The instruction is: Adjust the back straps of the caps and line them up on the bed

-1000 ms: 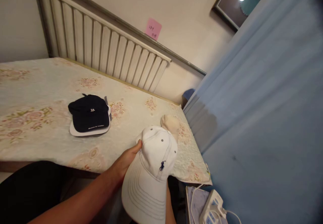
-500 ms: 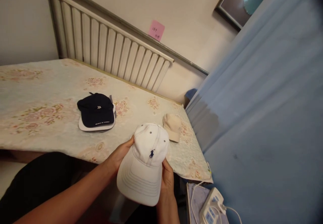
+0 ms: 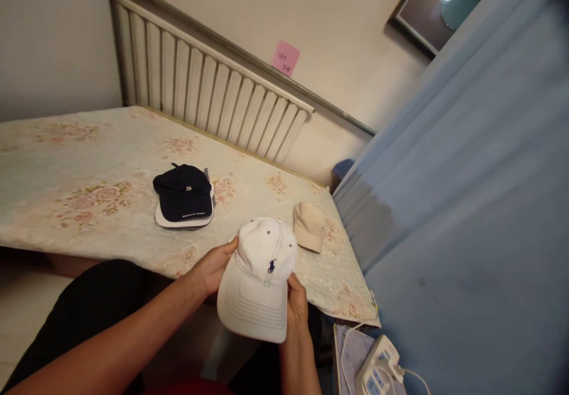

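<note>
"Where's the white, curved-brim fabric cap (image 3: 259, 277)?"
"Between the left grip (image 3: 216, 266) and the right grip (image 3: 297, 303) — each holding one side of it — with the brim pointing toward the wearer."

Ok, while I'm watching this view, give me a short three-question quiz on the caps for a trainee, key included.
1. True or false: only the left hand holds the white baseball cap.
2. Which lies directly beneath the dark baseball cap?
A) a pink note
B) a white-brimmed cap
C) a power strip
3. Fill in the blank: from the camera's view, the beige baseball cap lies to the ____ of the dark baseball cap.

Key: 1. False; the right hand holds it too. 2. B. 3. Right.
</note>
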`<act>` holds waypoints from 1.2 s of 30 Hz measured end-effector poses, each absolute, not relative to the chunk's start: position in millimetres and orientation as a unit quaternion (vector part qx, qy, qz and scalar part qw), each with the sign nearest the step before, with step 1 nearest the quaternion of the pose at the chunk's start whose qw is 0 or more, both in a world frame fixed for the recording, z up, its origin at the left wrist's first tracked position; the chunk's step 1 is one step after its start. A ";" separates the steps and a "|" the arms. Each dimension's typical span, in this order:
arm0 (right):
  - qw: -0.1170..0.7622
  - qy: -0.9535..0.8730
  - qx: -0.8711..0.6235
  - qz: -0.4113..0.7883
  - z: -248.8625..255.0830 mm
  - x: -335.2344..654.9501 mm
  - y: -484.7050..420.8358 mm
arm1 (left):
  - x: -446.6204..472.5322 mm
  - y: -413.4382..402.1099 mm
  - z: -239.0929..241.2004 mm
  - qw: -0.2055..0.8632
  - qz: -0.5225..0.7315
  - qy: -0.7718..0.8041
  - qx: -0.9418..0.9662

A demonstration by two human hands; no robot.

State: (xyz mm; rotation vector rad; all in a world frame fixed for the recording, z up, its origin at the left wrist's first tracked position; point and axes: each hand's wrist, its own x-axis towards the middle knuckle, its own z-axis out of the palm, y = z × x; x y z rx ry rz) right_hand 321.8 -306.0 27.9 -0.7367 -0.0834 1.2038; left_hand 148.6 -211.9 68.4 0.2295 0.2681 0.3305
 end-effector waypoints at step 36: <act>0.721 -0.121 -0.360 0.580 -10.3 320.5 -307.9 | 131.5 -210.0 15.9 0.943 0.254 0.119 0.176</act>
